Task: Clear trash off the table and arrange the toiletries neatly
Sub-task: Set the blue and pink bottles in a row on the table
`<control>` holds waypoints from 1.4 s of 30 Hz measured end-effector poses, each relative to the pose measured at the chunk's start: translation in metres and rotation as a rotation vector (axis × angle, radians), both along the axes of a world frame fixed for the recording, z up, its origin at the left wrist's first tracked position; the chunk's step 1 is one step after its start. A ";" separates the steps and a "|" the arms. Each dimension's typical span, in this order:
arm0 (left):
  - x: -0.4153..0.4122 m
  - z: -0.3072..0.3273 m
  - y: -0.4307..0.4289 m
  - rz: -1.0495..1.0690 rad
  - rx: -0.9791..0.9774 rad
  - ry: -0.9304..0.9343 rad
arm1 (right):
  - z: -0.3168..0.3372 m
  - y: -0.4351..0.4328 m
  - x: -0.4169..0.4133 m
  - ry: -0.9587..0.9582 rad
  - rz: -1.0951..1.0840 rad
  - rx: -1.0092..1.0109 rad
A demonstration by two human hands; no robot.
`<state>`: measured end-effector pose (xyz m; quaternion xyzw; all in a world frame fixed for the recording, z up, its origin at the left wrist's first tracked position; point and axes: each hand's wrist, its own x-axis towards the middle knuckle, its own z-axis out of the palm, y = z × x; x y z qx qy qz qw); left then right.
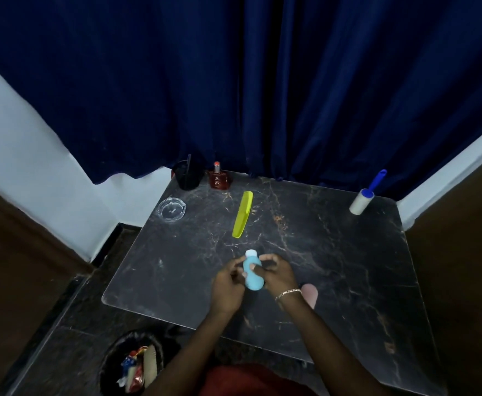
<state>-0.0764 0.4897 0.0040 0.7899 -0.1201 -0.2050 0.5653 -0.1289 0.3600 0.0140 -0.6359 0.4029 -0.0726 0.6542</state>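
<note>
Gripped between both hands, the blue bottle (252, 272) is held over the table (348, 267), just on the near side of the comb (242, 214), with its white cap pointed towards the comb's near end. Fingers of the right hand (277, 274) are curled round the bottle's body, and fingers of the left hand (227, 284) are pinched against its other side. Whether the bottle's base touches the table cannot be told in the head view, since it is covered by the hands.

A pink thing (310, 294) is seen well nearer than the comb and to its right, half hidden behind the right wrist, on which a bracelet (288, 293) is worn; what it is cannot be made out. A thin dark stick is stood in the black cup (187, 178), beyond the comb's far end and to its left, and the cup's outline is partly lost against the dark curtain (262, 81). The bin (112, 348), on the floor far nearer than the comb and to its left, is cut off by the lower edge; wrappers are seen in it, their print too blurred to read.

A gold mark is borne by the red bottle (219, 180), just beyond the comb's far end, but it cannot be read.

Two bottles are counted, and one comb, one cup and one bin. One glass ashtray (172, 208) lies left of the comb, and one lint roller (362, 201) with a blue handle lies far to its right.
</note>
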 end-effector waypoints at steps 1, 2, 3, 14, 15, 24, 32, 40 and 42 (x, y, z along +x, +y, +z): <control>0.002 0.002 0.002 -0.017 0.010 -0.051 | 0.003 0.000 0.001 -0.018 -0.021 0.067; 0.003 0.004 0.004 -0.034 0.024 -0.114 | 0.006 0.001 0.002 -0.031 -0.040 0.134; 0.004 0.006 0.006 -0.053 0.038 -0.185 | 0.008 0.001 0.004 -0.041 -0.056 0.199; 0.048 0.014 0.010 -0.046 -0.045 -0.211 | 0.028 0.004 0.037 -0.080 -0.023 0.267; 0.054 0.012 0.009 -0.043 -0.044 -0.185 | 0.026 0.004 0.038 -0.079 0.016 0.218; 0.120 0.002 0.006 -0.063 -0.075 -0.085 | 0.013 0.006 0.099 -0.084 0.188 -0.129; 0.203 0.000 0.003 -0.061 -0.026 -0.080 | 0.014 0.006 0.188 -0.046 0.187 -0.281; 0.276 -0.012 -0.018 -0.145 0.164 -0.164 | -0.016 -0.008 0.258 0.131 0.188 -0.517; 0.289 -0.021 -0.023 -0.167 0.229 -0.146 | -0.028 -0.012 0.271 0.189 0.209 -0.547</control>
